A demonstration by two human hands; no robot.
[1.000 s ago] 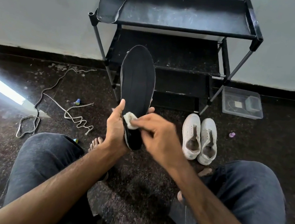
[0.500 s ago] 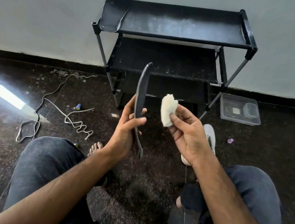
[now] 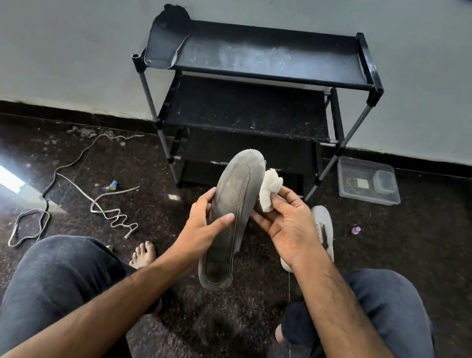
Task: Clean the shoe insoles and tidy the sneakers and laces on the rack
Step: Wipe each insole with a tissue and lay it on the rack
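My left hand (image 3: 206, 229) grips a shoe insole (image 3: 232, 205) upright in front of me, its grey stitched underside facing the camera. Just to its right, my right hand (image 3: 291, 232) pinches a small white cloth wad (image 3: 269, 191) beside the insole's upper edge. A second insole (image 3: 166, 38) lies on the left end of the black rack's top shelf (image 3: 275, 60). A white sneaker (image 3: 324, 230) sits on the floor, mostly hidden behind my right hand. Two white laces (image 3: 111, 213) sprawl on the dark floor to the left.
A clear plastic box (image 3: 367, 182) sits on the floor right of the rack. A small purple cap (image 3: 356, 230) lies near it, and a blue-yellow bit (image 3: 113, 184) lies by the laces. My knees and bare feet frame the bottom. A grey wall stands behind the rack.
My left hand has turned the insole from its black top side, through edge-on, to its grey underside. My right hand lifted the cloth off it and holds it alongside.
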